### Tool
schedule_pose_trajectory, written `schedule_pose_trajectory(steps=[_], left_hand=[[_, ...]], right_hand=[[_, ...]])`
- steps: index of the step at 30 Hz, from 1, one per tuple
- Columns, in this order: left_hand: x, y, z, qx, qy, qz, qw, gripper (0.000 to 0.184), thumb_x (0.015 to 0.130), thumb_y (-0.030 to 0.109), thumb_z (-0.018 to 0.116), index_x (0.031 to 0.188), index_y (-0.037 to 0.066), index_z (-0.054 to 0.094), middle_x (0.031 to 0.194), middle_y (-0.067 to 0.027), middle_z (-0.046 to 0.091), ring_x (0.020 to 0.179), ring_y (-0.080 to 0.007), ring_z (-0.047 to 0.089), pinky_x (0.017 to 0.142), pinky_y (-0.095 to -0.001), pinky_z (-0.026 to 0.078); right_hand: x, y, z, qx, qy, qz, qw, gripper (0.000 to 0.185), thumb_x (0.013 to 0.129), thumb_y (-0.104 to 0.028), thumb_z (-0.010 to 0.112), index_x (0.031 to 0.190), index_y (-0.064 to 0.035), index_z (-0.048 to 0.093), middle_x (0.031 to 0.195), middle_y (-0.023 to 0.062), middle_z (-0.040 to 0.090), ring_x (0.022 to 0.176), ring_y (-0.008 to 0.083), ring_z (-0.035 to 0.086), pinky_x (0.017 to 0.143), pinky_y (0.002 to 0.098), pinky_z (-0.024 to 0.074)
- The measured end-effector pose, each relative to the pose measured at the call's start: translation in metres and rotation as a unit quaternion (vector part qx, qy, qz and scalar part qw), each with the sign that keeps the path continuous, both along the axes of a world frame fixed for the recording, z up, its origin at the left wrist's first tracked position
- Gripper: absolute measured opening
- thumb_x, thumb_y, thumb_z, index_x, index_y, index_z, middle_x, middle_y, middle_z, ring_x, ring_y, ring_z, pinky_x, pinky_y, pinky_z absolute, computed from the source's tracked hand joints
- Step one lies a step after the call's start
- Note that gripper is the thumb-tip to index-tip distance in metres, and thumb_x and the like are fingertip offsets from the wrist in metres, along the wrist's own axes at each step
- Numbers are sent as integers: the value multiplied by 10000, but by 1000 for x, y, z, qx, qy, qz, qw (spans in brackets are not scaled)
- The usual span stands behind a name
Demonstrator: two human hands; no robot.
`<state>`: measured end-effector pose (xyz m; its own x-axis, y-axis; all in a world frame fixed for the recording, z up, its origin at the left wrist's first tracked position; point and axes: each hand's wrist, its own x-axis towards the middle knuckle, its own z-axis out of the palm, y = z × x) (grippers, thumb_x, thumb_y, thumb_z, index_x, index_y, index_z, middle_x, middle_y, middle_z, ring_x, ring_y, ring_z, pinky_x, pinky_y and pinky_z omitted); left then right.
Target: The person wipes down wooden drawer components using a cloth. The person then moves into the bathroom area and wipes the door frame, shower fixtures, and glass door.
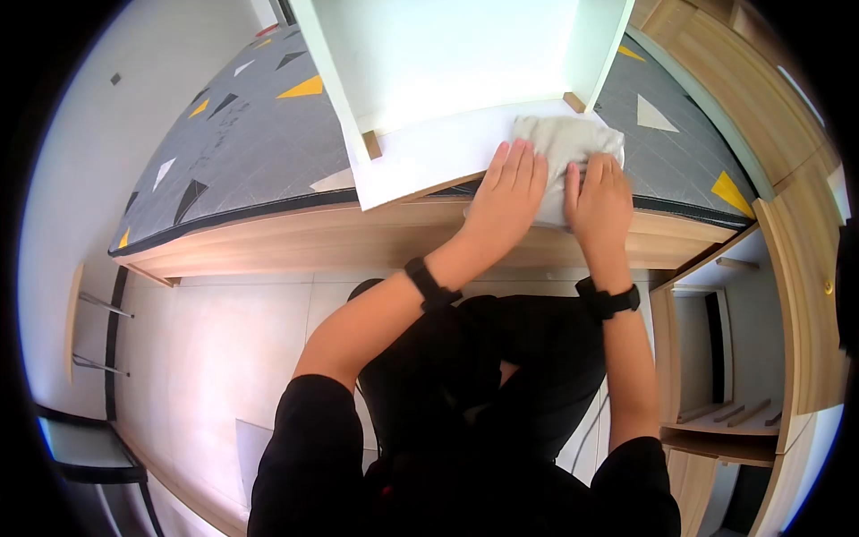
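A crumpled light grey cloth (565, 134) lies over the right front corner of a white box-like furniture piece (420, 148), and part of it hangs down between my hands. My left hand (508, 192) rests on the cloth's left side, its fingers stretched out flat and close together. On the right side, my right hand (601, 201) has bent fingers pressed into the cloth, with the thumb held apart. The fingertips of that hand are partly hidden. The white piece has low side walls and a wood-toned front edge.
Beneath the white piece is a grey patterned mattress (259, 125) in a wooden bed frame (295, 240). An open wooden cabinet (729, 340) stands at the right. A wall-side panel with metal legs (103, 304) is at the left. Pale floor tiles (215, 331) lie below.
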<state>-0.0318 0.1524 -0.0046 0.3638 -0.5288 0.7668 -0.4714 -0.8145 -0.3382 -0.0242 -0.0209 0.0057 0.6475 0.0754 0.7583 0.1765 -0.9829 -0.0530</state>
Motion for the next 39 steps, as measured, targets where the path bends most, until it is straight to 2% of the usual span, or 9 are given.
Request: schedule_pose_trajectory(steps=[2,5,11,18,21,25,27,29,39], left_hand=[[-9,11,-6,5,-3,-19,1000,383,850,84,532,1203,-64,559,1284,-215,582,1277,-319,504,1135,-444,327],[-18,25,-10,27,-3,-4,1000,373,859,95,541,1199,-56,567,1310,-201,575,1304,-297,491,1122,-442,347],[-34,50,-13,-19,34,-17,999,379,869,92,532,1231,-11,579,1333,-137,579,1328,-227,481,1132,-456,325],[-44,66,-24,-29,52,1,998,397,862,87,531,1247,2,582,1346,-132,571,1325,-229,487,1132,-460,319],[-46,76,-18,-35,56,7,998,392,855,64,537,1240,22,593,1335,-105,585,1311,-212,499,1126,-456,325],[-35,109,-11,-90,48,-3,995,383,825,24,561,1204,37,611,1282,-65,627,1257,-205,540,1066,-435,378],[-40,127,-9,-85,26,33,995,325,816,53,553,1129,30,636,1202,-82,652,1187,-197,573,1028,-399,409],[-33,145,-10,-117,67,35,990,338,803,26,548,1130,28,634,1189,-91,656,1160,-211,585,1018,-406,413],[-41,139,-11,-209,96,28,973,410,770,-51,539,1176,-15,587,1246,-174,607,1220,-306,541,1083,-479,349]], right_hand=[[-5,7,-10,-67,-144,-26,987,300,893,-299,616,961,-8,589,1001,145,624,986,321,604,859,426,482],[-16,20,-11,-72,-165,-11,984,253,867,-257,623,929,-14,589,959,149,619,969,327,595,864,441,470],[-30,39,-5,-58,-62,16,996,251,816,-226,627,939,-8,611,984,178,635,1038,341,589,934,466,461],[-29,65,-18,-64,-147,24,987,330,777,-216,609,1010,18,617,1081,193,637,1104,354,576,979,486,448],[-28,76,-13,-57,-145,42,987,344,757,-205,606,1010,28,609,1082,193,631,1094,359,573,977,491,445],[-29,108,-8,-33,-105,71,991,259,738,-196,602,868,27,578,928,208,619,950,374,583,955,501,448],[-26,128,-9,-7,-70,90,993,233,734,-194,601,814,21,562,864,213,609,897,380,579,947,506,449],[-17,149,-10,2,-136,114,984,203,728,-185,598,744,4,526,774,219,579,837,393,564,931,517,452],[-13,159,-13,54,-146,218,963,145,674,-83,595,763,18,542,796,199,578,853,386,564,897,509,463]])
